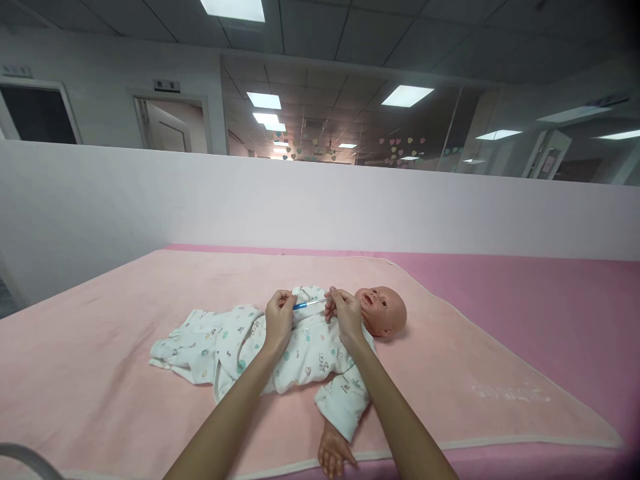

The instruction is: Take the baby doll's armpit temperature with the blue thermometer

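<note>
A baby doll (383, 312) lies on its back in a white printed outfit (310, 353), its head to the right. Above its chest my left hand (279, 319) is closed around the blue end of a thin, pen-like stick (305, 305); its exact kind is too small to make out. The stick's pale, slim end points right, to the fingers of my right hand (346, 312). That hand is closed, thumb and fingertips together, at one small doll hand (330, 311) and seems to grip it. The doll's other hand (335, 453) rests palm down near the front edge.
A peach blanket (440, 373) with a pale hem lies under the doll on a pink padded surface (525, 293). Behind rises a low white wall (320, 207), with a window above it. A grey curved object (30, 460) shows at the bottom left corner.
</note>
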Demonstrator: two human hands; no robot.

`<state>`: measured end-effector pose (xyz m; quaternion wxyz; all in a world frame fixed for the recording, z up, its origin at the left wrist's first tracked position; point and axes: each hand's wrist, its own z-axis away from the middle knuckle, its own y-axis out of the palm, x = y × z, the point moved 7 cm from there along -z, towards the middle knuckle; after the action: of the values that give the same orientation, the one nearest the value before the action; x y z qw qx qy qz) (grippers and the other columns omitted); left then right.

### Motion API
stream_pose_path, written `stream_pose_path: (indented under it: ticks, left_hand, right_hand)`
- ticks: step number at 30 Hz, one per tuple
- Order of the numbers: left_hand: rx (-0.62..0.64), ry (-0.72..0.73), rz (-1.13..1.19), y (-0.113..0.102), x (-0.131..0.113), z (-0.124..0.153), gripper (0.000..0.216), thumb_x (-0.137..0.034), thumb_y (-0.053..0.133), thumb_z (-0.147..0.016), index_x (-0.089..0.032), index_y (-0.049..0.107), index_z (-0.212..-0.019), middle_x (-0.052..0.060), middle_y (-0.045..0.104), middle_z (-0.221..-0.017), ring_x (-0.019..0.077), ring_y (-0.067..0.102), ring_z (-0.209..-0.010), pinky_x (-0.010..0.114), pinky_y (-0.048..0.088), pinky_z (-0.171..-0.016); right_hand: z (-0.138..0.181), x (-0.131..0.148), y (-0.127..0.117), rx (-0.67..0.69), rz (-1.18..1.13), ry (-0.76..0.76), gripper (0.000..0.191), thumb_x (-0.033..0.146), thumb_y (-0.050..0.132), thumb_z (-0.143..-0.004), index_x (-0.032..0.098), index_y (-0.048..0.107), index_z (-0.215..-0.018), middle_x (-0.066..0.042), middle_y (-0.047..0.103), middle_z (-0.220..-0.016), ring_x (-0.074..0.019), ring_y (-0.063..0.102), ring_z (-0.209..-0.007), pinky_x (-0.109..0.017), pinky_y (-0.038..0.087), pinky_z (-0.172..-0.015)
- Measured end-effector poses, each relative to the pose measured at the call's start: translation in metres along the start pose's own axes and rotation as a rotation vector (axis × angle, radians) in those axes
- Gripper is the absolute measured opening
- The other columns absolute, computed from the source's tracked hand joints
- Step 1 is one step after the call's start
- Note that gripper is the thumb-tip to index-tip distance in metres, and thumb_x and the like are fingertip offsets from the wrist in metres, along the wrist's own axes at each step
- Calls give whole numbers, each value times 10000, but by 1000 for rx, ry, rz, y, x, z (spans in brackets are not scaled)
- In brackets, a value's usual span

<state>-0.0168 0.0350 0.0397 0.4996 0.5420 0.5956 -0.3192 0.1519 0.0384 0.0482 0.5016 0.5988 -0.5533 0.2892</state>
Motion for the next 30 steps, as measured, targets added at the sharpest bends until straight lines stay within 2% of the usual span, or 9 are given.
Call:
stream_pose_path:
  ticks: [11, 21, 26, 30]
  left_hand:
    - [-4, 41, 13, 0, -6, 2, 116, -290, 520, -709, -178, 497, -684, -35, 492, -646, 68, 410, -469, 172, 324, -415]
    - [-18, 22, 53, -1, -5, 2, 148, -260, 462, -712, -188, 368, -624, -64, 353, -526, 69, 374, -431, 157, 299, -388]
    - [-30, -10, 96, -1, -2, 3, 166, -231, 467, -687, -195, 318, -624, -73, 335, -522, 63, 351, -412, 158, 308, -389]
    - [-10, -5, 102, 1, -3, 2, 126, -281, 482, -725, -195, 403, -680, -64, 388, -572, 61, 357, -428, 162, 299, -386]
  right_hand:
    - [3, 3, 5, 37, -17, 12, 335, 456, 625, -686, 123, 602, -655, 10, 549, -492, -110, 531, -389, -215, 444, -353]
    - [3, 5, 6, 50, -23, 0, 326, 446, 630, -685, 123, 603, -644, 10, 550, -489, -109, 533, -389, -215, 452, -360]
    - [3, 4, 6, 65, -18, -5, 319, 441, 628, -688, 125, 607, -649, 11, 547, -488, -108, 532, -391, -213, 449, -360]
    - [6, 4, 14, 158, -6, -6, 309, 434, 609, -710, 126, 627, -692, 5, 565, -514, -114, 550, -416, -220, 464, -382]
